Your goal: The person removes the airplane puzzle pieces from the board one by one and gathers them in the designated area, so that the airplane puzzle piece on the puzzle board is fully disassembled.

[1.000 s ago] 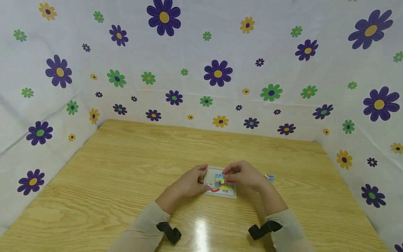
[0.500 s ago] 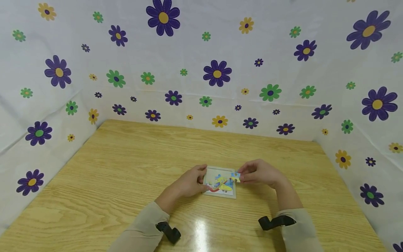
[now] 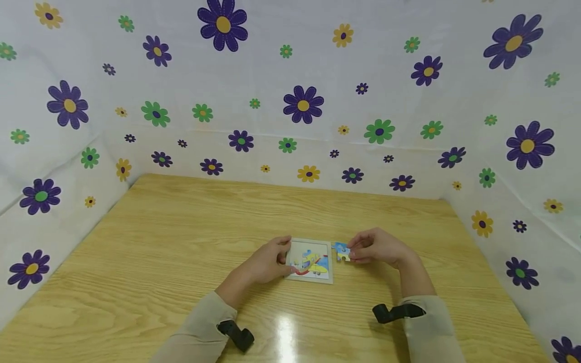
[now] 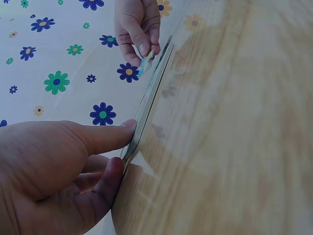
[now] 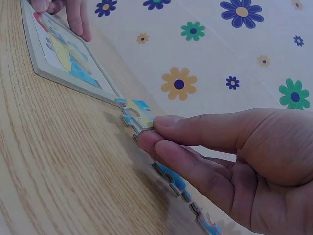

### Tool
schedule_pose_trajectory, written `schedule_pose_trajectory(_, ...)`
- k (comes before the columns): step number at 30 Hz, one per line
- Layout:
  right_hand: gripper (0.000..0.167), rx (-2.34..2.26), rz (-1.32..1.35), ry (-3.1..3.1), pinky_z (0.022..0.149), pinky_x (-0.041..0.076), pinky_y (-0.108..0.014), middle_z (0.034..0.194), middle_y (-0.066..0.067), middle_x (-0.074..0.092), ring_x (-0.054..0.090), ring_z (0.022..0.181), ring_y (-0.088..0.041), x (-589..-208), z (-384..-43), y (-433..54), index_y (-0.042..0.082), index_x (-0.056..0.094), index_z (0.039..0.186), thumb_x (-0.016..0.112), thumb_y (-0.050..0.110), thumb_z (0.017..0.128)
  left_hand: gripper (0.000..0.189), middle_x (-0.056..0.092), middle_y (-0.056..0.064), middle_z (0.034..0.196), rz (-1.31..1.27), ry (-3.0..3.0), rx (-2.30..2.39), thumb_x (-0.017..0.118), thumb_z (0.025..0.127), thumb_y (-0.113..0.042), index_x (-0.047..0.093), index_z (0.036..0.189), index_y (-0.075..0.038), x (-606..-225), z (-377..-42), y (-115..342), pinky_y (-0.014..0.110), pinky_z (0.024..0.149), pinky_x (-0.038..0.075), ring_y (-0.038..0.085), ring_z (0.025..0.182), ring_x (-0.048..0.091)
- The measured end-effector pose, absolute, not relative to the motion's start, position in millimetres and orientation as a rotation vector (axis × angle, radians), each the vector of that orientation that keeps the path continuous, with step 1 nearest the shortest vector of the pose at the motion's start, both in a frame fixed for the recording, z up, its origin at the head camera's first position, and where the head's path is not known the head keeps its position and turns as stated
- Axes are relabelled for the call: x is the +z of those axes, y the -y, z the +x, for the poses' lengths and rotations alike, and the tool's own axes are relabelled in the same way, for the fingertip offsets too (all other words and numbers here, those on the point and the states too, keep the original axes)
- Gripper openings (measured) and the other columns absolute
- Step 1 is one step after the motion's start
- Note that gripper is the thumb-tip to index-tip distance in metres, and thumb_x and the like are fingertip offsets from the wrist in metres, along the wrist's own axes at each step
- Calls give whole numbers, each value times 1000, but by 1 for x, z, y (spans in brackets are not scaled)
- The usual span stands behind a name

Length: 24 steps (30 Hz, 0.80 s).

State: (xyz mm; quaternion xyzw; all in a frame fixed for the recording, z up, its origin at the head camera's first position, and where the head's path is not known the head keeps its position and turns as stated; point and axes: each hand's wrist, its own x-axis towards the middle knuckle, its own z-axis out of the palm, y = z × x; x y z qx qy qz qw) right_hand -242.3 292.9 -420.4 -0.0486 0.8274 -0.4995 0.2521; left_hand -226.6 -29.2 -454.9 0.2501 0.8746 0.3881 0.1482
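The piece (image 3: 342, 250) (probably light and stiff, best taken by its edges) is pinched by the right grip (image 3: 375, 248), the frame (image 3: 330, 266) held by the left grip (image 3: 268, 259).

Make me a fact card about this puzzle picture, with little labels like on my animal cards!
Left hand: holds the left edge of the puzzle tray
Right hand: pinches a blue and yellow piece, off the tray's right side
Puzzle: partly filled; looks like a yellow plane
Loose pieces: by the right hand; count unclear
Table: wood-grained
Backdrop: white with flowers
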Motion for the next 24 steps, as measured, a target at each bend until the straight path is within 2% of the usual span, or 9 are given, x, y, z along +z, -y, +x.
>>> schedule_pose_trajectory(13,24,-1301,-153,-2254,77,60,-33,96,-12,73,71,83,-16,-424,-242,-283,-7,68,108,73,5,89,71,27,15,164,718,-2498,1135,72,93,-17,36,149,9,-453,-225,30,22,69,38,11,77,46)
schedule_pose_trajectory(24,17,-1247,-83,-2328,66,59,-28,83,-8,74,67,68,-13,-422,-242,-273,-4,72,100,76,6,86,70,28,16,162,725,-2512,1104,72,93,-16,37,148,9,-451,-225,29,25,73,38,13,78,45)
